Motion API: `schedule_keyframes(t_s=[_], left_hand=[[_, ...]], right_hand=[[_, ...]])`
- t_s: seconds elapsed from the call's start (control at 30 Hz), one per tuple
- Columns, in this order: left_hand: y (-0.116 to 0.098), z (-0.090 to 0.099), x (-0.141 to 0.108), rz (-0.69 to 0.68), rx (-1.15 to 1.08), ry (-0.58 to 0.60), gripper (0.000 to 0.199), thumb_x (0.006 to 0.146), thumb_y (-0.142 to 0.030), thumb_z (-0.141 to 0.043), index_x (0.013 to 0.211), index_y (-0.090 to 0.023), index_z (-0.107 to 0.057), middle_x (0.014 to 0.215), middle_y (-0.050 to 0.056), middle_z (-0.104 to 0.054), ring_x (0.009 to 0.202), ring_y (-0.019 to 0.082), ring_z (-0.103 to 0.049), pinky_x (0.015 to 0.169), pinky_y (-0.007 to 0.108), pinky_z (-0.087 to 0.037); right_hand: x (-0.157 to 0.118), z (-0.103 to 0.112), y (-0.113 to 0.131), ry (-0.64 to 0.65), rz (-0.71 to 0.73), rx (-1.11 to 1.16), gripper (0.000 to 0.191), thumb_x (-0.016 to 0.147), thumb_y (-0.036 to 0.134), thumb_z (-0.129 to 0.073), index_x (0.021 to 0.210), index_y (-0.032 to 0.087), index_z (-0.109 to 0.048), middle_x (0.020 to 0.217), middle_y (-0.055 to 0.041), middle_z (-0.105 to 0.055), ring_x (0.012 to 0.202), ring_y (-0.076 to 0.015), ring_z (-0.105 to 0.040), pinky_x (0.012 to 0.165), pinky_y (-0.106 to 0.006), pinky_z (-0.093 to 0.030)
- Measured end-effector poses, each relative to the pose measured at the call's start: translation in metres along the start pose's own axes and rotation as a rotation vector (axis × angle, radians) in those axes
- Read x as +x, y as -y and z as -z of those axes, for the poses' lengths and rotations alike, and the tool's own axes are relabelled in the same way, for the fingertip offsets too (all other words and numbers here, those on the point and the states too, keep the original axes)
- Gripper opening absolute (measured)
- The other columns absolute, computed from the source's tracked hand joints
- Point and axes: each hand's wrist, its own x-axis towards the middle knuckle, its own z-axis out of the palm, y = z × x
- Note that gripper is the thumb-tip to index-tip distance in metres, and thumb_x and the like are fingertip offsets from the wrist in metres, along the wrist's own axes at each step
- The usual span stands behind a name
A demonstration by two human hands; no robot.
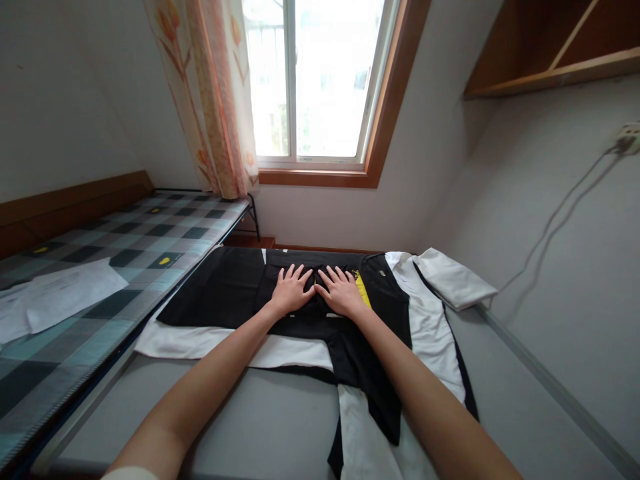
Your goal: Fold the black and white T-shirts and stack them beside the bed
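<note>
Grey tabletop: left edge runs beside the bed; right edge bordered by a grey strip near the wall; grey surface shows at the near left and along the right.

Checked mattress: on the left, alongside the tabletop; white papers lie on it. Patterned curtain: hangs at the left of a window, beyond the far edge. Wooden shelf: upper right. Socket, with cord dropping towards the tabletop's far right corner.

Black garment, yellow patch: spread across the tabletop's far half, one part extending towards the near edge. White cloth: shows along its near side and at right, a folded piece at the far right corner.

Left hand and right hand: side by side on the black garment, palms down, fingers spread, thumb tips touching or nearly; nothing grasped. Yellow patch just beside the right hand.
</note>
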Motion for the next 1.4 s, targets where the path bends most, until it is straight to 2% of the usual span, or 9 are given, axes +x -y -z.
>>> schedule_keyframes(t_s=[0.23, 0.4, 0.6, 0.73, 0.9, 1.03, 1.13, 1.27, 1.4], left_hand=[[-0.001, 0.002, 0.000, -0.008, 0.009, 0.002, 0.054, 0.096, -0.046, -0.032, 0.144, -0.024, -0.044, 0.152, 0.009, -0.039, 0.142, 0.033, -0.028, 0.114, 0.056, -0.021], [-0.005, 0.005, -0.002, -0.105, -0.059, -0.088, 0.052, 0.098, -0.037, -0.026, 0.146, -0.023, -0.039, 0.155, 0.005, -0.032, 0.144, 0.025, -0.025, 0.116, 0.050, -0.019], [-0.008, 0.005, -0.004, -0.314, -0.110, -0.018, 0.063, 0.096, -0.054, -0.032, 0.150, -0.023, -0.030, 0.156, 0.005, -0.030, 0.145, 0.023, -0.022, 0.118, 0.045, -0.018], [-0.007, 0.002, -0.004, -0.318, -0.072, 0.060, 0.064, 0.095, -0.057, -0.030, 0.149, -0.022, -0.032, 0.154, 0.005, -0.034, 0.145, 0.024, -0.024, 0.117, 0.047, -0.017], [-0.009, 0.002, -0.004, -0.302, -0.092, 0.081, 0.065, 0.095, -0.059, -0.030, 0.150, -0.024, -0.030, 0.155, 0.004, -0.032, 0.146, 0.024, -0.022, 0.118, 0.047, -0.016], [0.002, 0.015, 0.006, -0.282, -0.274, 0.102, 0.058, 0.097, -0.055, -0.026, 0.146, -0.026, -0.039, 0.154, 0.003, -0.034, 0.145, 0.020, -0.025, 0.118, 0.041, -0.020], [0.026, 0.026, 0.014, -0.200, -0.409, 0.024, 0.055, 0.100, -0.047, -0.021, 0.143, -0.022, -0.045, 0.151, 0.005, -0.040, 0.142, 0.019, -0.031, 0.115, 0.037, -0.027], [0.053, 0.026, 0.012, -0.083, -0.269, 0.012, 0.054, 0.099, -0.050, -0.024, 0.141, -0.025, -0.046, 0.150, 0.005, -0.042, 0.142, 0.023, -0.030, 0.116, 0.045, -0.024], [0.054, 0.017, 0.003, -0.105, -0.074, 0.077, 0.058, 0.094, -0.060, -0.034, 0.142, -0.029, -0.046, 0.152, 0.004, -0.039, 0.143, 0.027, -0.028, 0.116, 0.050, -0.017]], right_hand=[[-0.011, -0.002, -0.001, -0.029, 0.086, 0.011, 0.056, 0.099, 0.047, -0.025, 0.149, 0.024, -0.037, 0.156, -0.0072, -0.031, 0.144, -0.0291, -0.024, 0.114, -0.050, -0.018], [-0.014, -0.005, 0.000, -0.083, 0.072, 0.109, 0.052, 0.095, 0.031, -0.036, 0.145, 0.019, -0.043, 0.153, -0.0089, -0.035, 0.144, -0.0267, -0.025, 0.116, -0.050, -0.016], [-0.010, 0.005, -0.018, -0.232, -0.038, 0.442, 0.042, 0.084, 0.013, -0.040, 0.115, 0.020, -0.067, 0.127, -0.0066, -0.064, 0.123, -0.0176, -0.054, 0.108, -0.035, -0.035], [-0.018, 0.020, -0.039, -0.331, -0.363, 0.349, 0.033, 0.086, 0.022, -0.044, 0.109, 0.017, -0.068, 0.115, -0.0120, -0.067, 0.109, -0.0247, -0.060, 0.096, -0.037, -0.044], [-0.025, 0.024, -0.059, -0.074, -0.673, 0.361, 0.043, 0.088, 0.045, -0.046, 0.116, 0.019, -0.064, 0.109, -0.0144, -0.069, 0.103, -0.0303, -0.064, 0.086, -0.041, -0.048], [-0.021, 0.014, -0.070, -0.044, -0.647, 0.414, 0.048, 0.085, 0.050, -0.051, 0.114, 0.016, -0.068, 0.108, -0.0172, -0.070, 0.103, -0.0307, -0.066, 0.084, -0.039, -0.049], [-0.017, 0.007, -0.076, -0.065, -0.604, 0.480, 0.044, 0.082, 0.050, -0.056, 0.103, 0.015, -0.072, 0.100, -0.0162, -0.073, 0.096, -0.0292, -0.068, 0.079, -0.035, -0.051], [-0.015, 0.004, -0.076, -0.099, -0.525, 0.617, 0.037, 0.081, 0.049, -0.058, 0.086, 0.015, -0.073, 0.085, -0.0121, -0.074, 0.083, -0.0255, -0.070, 0.069, -0.030, -0.051], [-0.013, 0.005, -0.069, -0.172, -0.532, 0.725, 0.037, 0.079, 0.043, -0.062, 0.100, 0.014, -0.069, 0.094, -0.0132, -0.073, 0.083, -0.0235, -0.068, 0.070, -0.029, -0.051]])
